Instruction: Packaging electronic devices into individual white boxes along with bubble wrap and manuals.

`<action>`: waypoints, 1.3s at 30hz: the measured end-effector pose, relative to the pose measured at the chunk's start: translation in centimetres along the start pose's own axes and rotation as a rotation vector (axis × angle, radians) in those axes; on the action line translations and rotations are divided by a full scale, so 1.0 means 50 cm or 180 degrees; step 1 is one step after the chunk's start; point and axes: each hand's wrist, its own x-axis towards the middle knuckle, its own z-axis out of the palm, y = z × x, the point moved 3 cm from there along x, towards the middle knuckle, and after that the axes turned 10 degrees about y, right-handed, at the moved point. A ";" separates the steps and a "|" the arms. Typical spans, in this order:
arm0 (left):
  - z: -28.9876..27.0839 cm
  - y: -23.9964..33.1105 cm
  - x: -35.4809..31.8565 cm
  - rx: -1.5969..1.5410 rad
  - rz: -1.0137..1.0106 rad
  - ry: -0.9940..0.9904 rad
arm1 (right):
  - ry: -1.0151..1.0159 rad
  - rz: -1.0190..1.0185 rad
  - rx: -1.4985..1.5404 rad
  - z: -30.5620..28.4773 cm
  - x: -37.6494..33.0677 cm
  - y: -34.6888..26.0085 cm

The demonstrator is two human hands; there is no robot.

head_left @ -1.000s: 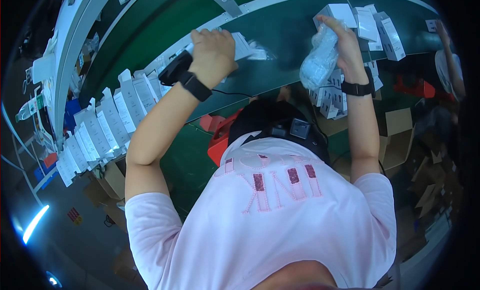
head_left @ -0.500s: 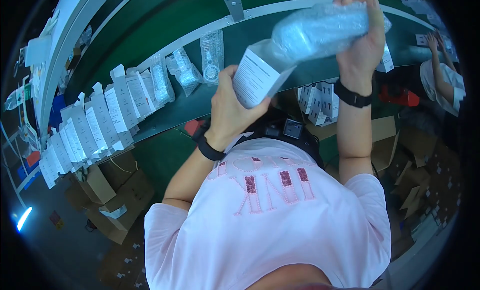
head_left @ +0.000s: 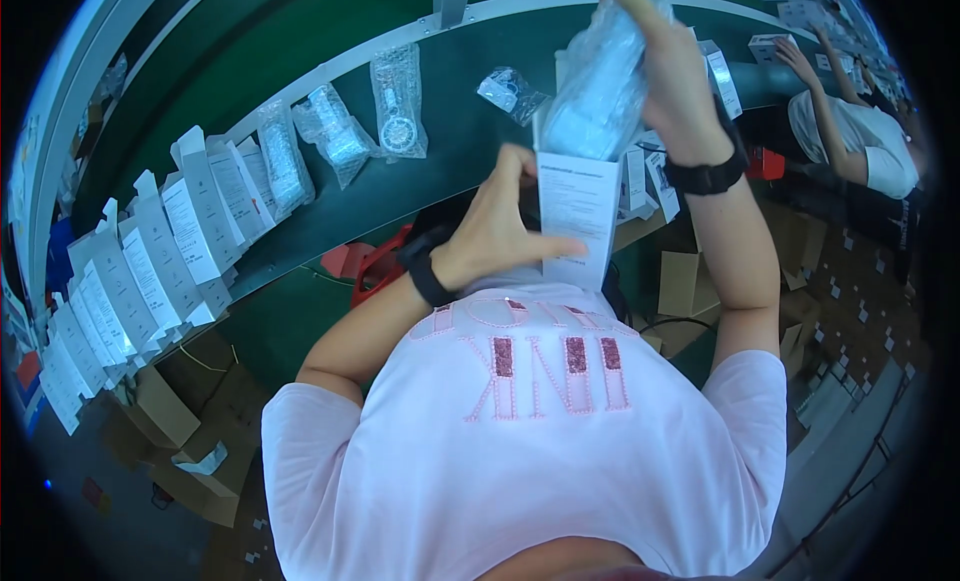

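Within the half-open left hand (head_left: 490, 231), thumb on its front, sits a white box (head_left: 578, 206); up and right, the right hand (head_left: 682, 91) clasps a bubble-wrapped bundle (head_left: 598, 86).

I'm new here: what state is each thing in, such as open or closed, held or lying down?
Box: open at the top, held in the left hand.
Wrapped pack: in the right hand, lower end at the box's mouth.
Other packs: bubble-wrapped, lying on the bench.
Small bag: lying on the bench, contents unclear.
Row of boxes: several flaps up.
Brown carton: flaps open.
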 end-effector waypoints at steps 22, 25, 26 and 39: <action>-0.193 -0.050 -0.059 -0.2455 -0.0558 0.1240 | -0.0695 -0.2905 -0.4417 -0.126 0.235 0.363; -0.220 -0.032 -0.090 -0.2399 -0.0643 0.1595 | -0.0848 -0.2437 -0.4781 -0.044 0.215 0.441; -0.222 -0.016 -0.094 -0.2301 -0.0741 0.1540 | -0.0999 -0.2186 -0.4983 -0.049 0.220 0.459; -0.132 0.067 0.005 -0.1280 -0.0574 0.0414 | -0.1119 -0.3026 -0.2482 0.105 -0.144 -0.068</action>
